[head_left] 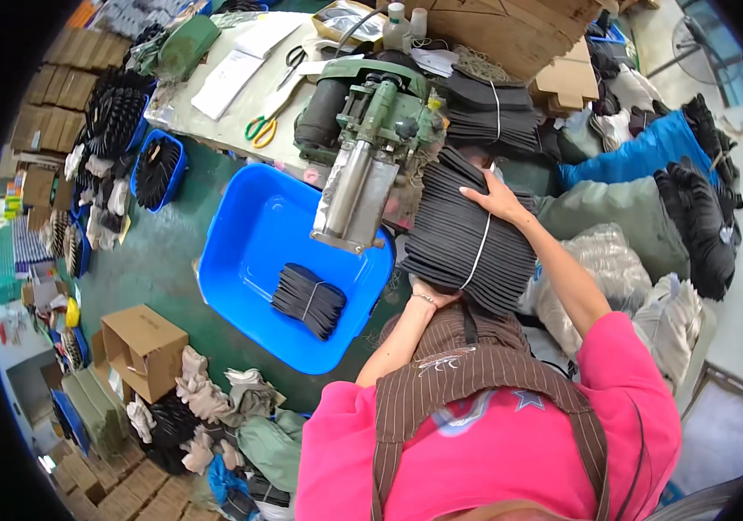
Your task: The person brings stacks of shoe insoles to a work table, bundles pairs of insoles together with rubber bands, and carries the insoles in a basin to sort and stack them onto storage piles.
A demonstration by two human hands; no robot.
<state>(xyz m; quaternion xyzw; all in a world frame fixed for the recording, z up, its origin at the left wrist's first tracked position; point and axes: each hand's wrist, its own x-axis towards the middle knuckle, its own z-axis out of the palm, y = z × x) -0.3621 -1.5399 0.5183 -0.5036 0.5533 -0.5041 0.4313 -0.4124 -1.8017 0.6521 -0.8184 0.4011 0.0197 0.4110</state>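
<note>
A thick bundle of dark grey socks (445, 234), stacked flat and tied with a white band, lies tilted over my lap, right of the green machine (371, 130). My right hand (497, 198) grips its far right side, thumb on top and fingers around the edge. Under the near edge, my left hand (434, 293) holds the bundle from below, its fingers mostly hidden. Left of the bundle is a blue plastic tub (250, 234) with a smaller tied bundle of dark socks (309, 300) inside.
Scissors with green and yellow handles (261, 130) and papers (228, 82) lie on the table. Another tied dark stack (493, 113) sits behind. Stuffed sacks (606, 217) crowd my right. An open cardboard box (145, 347) and sock piles (202, 386) stand at the lower left.
</note>
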